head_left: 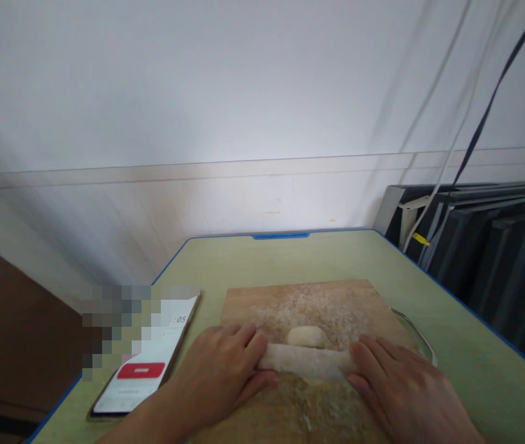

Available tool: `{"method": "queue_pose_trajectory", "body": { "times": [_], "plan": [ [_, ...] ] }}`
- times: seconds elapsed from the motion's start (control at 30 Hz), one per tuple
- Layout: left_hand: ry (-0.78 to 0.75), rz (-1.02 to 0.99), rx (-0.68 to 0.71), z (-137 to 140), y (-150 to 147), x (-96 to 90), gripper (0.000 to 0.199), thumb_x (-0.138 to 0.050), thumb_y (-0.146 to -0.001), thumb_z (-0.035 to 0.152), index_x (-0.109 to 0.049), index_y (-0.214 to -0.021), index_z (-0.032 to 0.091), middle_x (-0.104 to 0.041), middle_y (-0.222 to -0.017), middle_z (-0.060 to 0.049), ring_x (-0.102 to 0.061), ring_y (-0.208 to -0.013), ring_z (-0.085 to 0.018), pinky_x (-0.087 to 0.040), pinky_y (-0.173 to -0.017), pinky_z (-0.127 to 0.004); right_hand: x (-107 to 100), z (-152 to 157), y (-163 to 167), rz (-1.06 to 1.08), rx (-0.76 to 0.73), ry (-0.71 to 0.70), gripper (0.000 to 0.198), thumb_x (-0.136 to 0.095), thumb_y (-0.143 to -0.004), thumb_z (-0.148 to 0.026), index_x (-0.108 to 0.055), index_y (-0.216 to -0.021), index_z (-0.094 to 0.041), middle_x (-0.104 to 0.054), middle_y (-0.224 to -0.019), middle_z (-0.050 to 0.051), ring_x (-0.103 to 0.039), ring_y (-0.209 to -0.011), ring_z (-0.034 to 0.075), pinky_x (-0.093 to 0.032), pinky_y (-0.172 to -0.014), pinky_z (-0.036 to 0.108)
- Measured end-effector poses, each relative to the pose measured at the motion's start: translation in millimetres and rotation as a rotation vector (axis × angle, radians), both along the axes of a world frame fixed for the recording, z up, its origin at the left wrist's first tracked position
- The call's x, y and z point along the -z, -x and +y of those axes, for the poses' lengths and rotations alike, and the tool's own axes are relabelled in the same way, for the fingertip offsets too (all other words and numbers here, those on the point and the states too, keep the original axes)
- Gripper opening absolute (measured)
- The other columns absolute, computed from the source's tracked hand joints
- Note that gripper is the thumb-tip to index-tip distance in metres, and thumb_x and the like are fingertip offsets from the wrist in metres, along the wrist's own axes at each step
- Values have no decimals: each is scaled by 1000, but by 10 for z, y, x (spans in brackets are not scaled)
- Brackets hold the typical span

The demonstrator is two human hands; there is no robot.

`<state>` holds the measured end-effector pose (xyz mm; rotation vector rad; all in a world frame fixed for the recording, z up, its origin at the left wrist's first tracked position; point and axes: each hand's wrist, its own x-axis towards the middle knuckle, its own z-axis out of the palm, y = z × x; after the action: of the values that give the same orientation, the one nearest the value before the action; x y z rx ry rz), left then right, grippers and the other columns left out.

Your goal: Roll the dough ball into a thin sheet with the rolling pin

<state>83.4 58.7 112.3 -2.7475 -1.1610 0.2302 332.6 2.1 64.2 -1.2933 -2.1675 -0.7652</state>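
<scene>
A pale rolling pin (306, 361) lies crosswise over a floured wooden cutting board (248, 302). Its left end is in my left hand (228, 364), with the fingers curled over the top and the thumb on the near side. My right hand (394, 379) grips the other end in the same way. Just beyond the pin's middle sits a small, rounded lump of dough (307, 336), which appears to touch the pin. White flour dusts the board around the dough and on the near side of the pin.
Left of the board, a phone (128, 401) rests on the green, blue-edged table (336, 253). A metal handle (417, 330) curves out from the board's right side. Dark flat panels (488, 246) stand beyond the table's right edge, with cables hanging above. A white wall rises behind.
</scene>
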Motion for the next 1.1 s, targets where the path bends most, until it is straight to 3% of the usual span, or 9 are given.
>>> {"method": "queue_pose_trajectory", "body": {
  "times": [0.13, 0.37, 0.53, 0.67, 0.8, 0.93, 1.1],
  "plan": [
    [57, -83, -68, 143, -60, -58, 35, -35, -98, 41, -61, -88, 19, -68, -77, -5, -64, -72, -22, -45, -63, -30, 4, 104, -23, 11, 64, 79, 48, -19, -101, -34, -58, -74, -23, -64, -62, 0, -62, -54, 15, -40, -51, 30],
    [69, -278, -89, 509, -90, -28, 57, -15, -101, 35, -65, -80, 19, -70, -82, -6, -63, -76, -19, -46, -72, -31, -310, 530, 30, -14, 228, 320, 45, -35, -96, -29, -63, -60, -22, -69, -60, 4, -65, -55, 20, -37, -50, 31],
    [34, -287, -106, 480, -84, -1, 57, -15, -101, 34, -65, -79, 19, -70, -79, -7, -63, -74, -20, -46, -72, -32, -291, 494, 33, -6, 220, 307, 42, -37, -95, -28, -62, -63, -22, -69, -61, 3, -64, -55, 20, -36, -52, 30],
    [36, -254, -121, 202, -32, 69, 43, -24, -98, 30, -62, -81, 18, -70, -78, -8, -64, -71, -22, -46, -66, -32, -128, 198, 38, -22, 129, 124, 35, -36, -96, -27, -58, -69, -22, -64, -63, 2, -62, -58, 20, -37, -57, 32],
    [27, -199, -115, 33, -9, 122, 37, -28, -96, 28, -61, -83, 18, -69, -77, -8, -64, -69, -23, -46, -63, -33, -29, 49, 51, -29, 101, 11, 43, -23, -100, -30, -57, -75, -22, -63, -65, 2, -59, -57, 18, -37, -60, 33],
    [2, -242, -133, 222, -43, 108, 45, -23, -98, 26, -61, -75, 19, -68, -71, -7, -64, -67, -21, -44, -62, -31, -79, 203, 43, 0, 142, 93, 40, -30, -98, -32, -55, -68, -23, -62, -60, 1, -60, -55, 17, -35, -55, 31],
    [3, -281, -116, 541, -93, 73, 50, -20, -100, 29, -61, -74, 19, -71, -80, -6, -65, -75, -20, -45, -70, -31, -182, 459, 34, -29, 241, 192, 36, -39, -93, -28, -55, -61, -25, -65, -55, 0, -62, -50, 21, -32, -49, 32]
  ]
}}
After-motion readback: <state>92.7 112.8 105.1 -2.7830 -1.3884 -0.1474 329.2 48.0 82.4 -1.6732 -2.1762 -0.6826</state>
